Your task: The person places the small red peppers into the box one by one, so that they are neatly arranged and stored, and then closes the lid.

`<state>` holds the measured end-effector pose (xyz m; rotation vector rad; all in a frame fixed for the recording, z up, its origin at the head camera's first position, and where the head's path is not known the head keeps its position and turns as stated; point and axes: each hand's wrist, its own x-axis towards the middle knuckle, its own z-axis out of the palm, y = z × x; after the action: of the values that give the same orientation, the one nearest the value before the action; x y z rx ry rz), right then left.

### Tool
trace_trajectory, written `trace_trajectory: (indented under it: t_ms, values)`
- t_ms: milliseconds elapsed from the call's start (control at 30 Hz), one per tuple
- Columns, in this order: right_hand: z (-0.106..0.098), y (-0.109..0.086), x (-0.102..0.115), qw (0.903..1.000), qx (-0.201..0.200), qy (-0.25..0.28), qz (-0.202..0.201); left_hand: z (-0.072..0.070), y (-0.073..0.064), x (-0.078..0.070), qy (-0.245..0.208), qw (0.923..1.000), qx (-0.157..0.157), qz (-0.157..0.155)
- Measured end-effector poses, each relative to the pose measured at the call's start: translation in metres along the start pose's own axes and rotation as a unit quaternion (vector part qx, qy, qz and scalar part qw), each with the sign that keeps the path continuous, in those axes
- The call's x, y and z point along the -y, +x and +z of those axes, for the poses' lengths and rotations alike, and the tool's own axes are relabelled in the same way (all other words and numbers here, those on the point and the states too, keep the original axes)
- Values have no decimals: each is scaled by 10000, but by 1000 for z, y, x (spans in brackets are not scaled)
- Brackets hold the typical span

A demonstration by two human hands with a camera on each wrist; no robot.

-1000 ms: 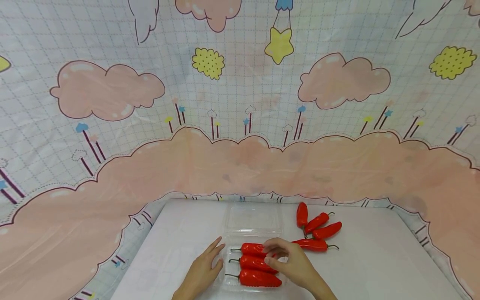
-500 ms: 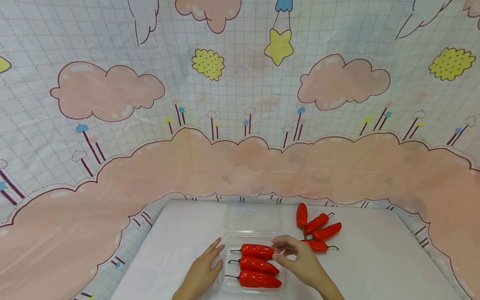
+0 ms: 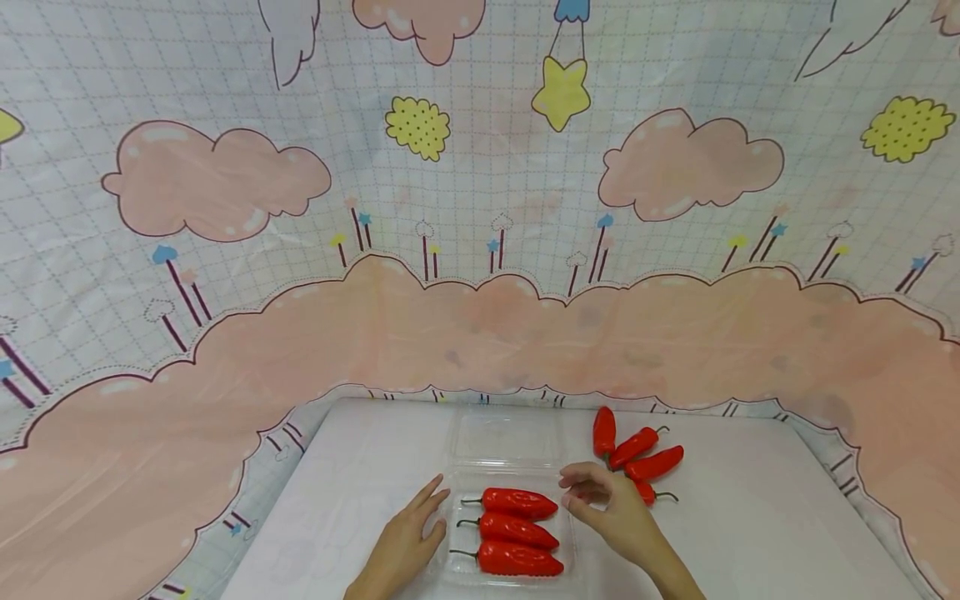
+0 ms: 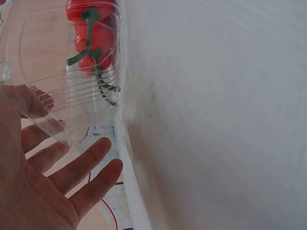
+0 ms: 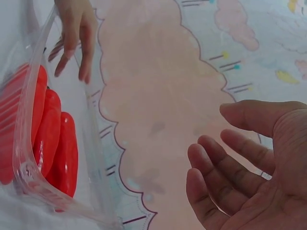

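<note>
Three red chili peppers with green stems lie side by side in a clear plastic clamshell box [image 3: 510, 582]: a back one [image 3: 517, 503], a middle one [image 3: 517, 531] and a front one [image 3: 519, 558]. All their stems point left. My left hand [image 3: 405, 537] rests along the box's left side, its fingers loosely spread at the plastic wall [image 4: 91, 112] in the left wrist view. Just off the box's right side is my right hand [image 3: 615, 510], fingers softly bent and nothing between them, as the right wrist view confirms. It partly covers one loose chili pepper [image 3: 647, 492].
Beyond the box its clear lid [image 3: 506, 437] lies folded back. More loose red peppers [image 3: 637, 447] lie together at the back right of the white table [image 3: 735, 517]. A patterned cloth [image 3: 480, 333] hangs behind and around the table.
My right hand has let go of the back pepper and moved right, away from the box, uncovering the pepper's tip. The left hand stays where it was.
</note>
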<state>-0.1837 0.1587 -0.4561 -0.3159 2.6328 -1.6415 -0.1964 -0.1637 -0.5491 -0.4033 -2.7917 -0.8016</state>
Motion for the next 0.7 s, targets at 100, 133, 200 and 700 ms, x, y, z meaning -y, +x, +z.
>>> trace_trajectory:
  t_ms: [100, 133, 200, 700]
  values:
    - [-3, 0, -1, 9997, -212, -27, 153, 0, 0, 0, 0, 10000, 17, 7]
    - [-4, 0, -1, 9995, -276, -29, 175, 0, 0, 0, 2, 10000, 22, 6]
    - [-6, 0, -3, 9990, -390, -35, 194, -1, 0, 0, 8, 10000, 29, 9]
    - [-24, 1, -13, 9970, -721, -50, 269, 0, -1, 1, 27, 10000, -37, 36]
